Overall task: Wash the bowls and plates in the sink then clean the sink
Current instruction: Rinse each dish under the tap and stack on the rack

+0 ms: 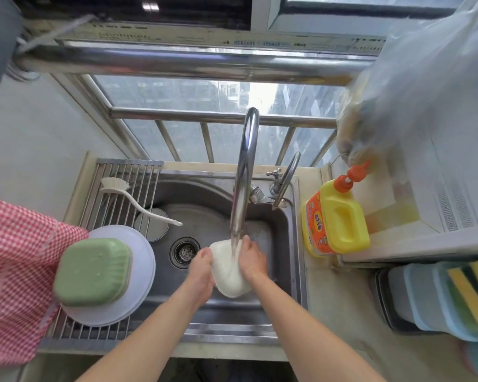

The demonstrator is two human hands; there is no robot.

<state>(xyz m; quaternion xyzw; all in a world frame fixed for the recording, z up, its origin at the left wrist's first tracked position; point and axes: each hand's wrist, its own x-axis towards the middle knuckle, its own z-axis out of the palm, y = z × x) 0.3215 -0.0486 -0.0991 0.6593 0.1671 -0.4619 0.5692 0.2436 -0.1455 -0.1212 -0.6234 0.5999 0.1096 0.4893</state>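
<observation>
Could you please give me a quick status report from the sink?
Both hands, left hand and right hand, gripping white bowl under running faucet. Green bowl and plate on rack. Nothing obstructing.

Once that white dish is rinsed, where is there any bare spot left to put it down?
Bare rack bars show behind the white plate, though the dish brush lies across them. Counter right of the sink, in front of the yellow bottle, is free. The rack's front is crowded by the plate and green bowl.
</observation>
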